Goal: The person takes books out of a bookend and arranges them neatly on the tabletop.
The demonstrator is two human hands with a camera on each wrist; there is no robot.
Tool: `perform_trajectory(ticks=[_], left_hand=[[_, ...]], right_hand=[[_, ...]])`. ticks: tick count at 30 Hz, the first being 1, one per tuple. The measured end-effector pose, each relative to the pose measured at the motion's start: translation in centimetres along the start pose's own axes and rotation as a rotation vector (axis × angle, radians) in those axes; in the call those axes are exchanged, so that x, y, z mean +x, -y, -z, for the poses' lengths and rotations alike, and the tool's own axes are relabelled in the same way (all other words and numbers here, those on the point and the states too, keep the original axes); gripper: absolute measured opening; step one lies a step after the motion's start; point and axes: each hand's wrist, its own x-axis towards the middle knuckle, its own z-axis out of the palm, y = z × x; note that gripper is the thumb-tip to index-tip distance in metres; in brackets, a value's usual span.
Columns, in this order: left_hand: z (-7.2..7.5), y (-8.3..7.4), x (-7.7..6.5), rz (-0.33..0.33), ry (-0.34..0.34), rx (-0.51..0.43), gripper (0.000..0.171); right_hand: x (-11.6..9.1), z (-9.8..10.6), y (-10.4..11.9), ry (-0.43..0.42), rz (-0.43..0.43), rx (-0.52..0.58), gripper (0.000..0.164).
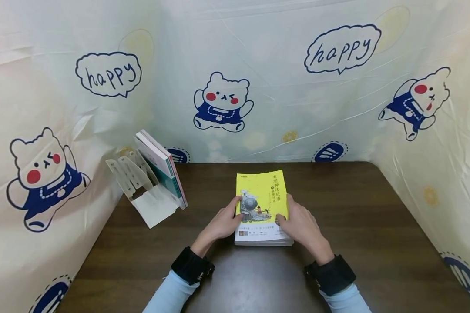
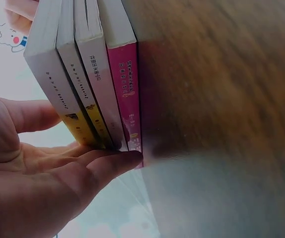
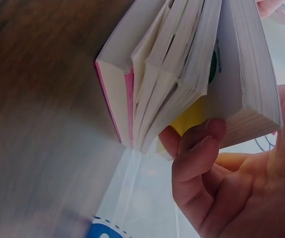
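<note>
A stack of several paperbacks lies on the table in front of me, topped by a yellow and white book (image 1: pixel 260 208). My left hand (image 1: pixel 223 221) holds the stack's left side, thumb on the top cover. In the left wrist view its fingers lie along the spines, reaching down to the bright pink book (image 2: pixel 125 94) at the bottom. From the other side my right hand (image 1: pixel 303 224) grips the top book, thumb over the cover. The right wrist view shows its fingertips (image 3: pixel 214 129) in a gap under that book, whose edge is raised off the pages below.
A white book rack (image 1: pixel 154 206) stands at the back left of the brown table (image 1: pixel 356 217). Several books (image 1: pixel 162 167) lean upright at its right side. A pale cloth (image 1: pixel 274 121) printed with bears encloses the table's back and sides.
</note>
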Motion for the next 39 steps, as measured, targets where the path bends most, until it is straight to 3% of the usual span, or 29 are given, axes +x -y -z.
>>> perform_trajectory(ticks=[16,34,39], left_hand=[[0.14,0.18,0.18,0.027,0.044,0.003,0.063],[0.46,0.14,0.16,-0.024,0.055,0.01,0.061],[0.47,-0.07,-0.04,-0.008,0.061,-0.006,0.061]], right_hand=[[-0.75,-0.03,0.47,-0.032,-0.016,-0.047,0.077],[-0.71,-0.36,0.41,-0.01,-0.028,-0.074,0.072],[-0.87,-0.55,0.4,-0.012,-0.037,-0.065,0.071]])
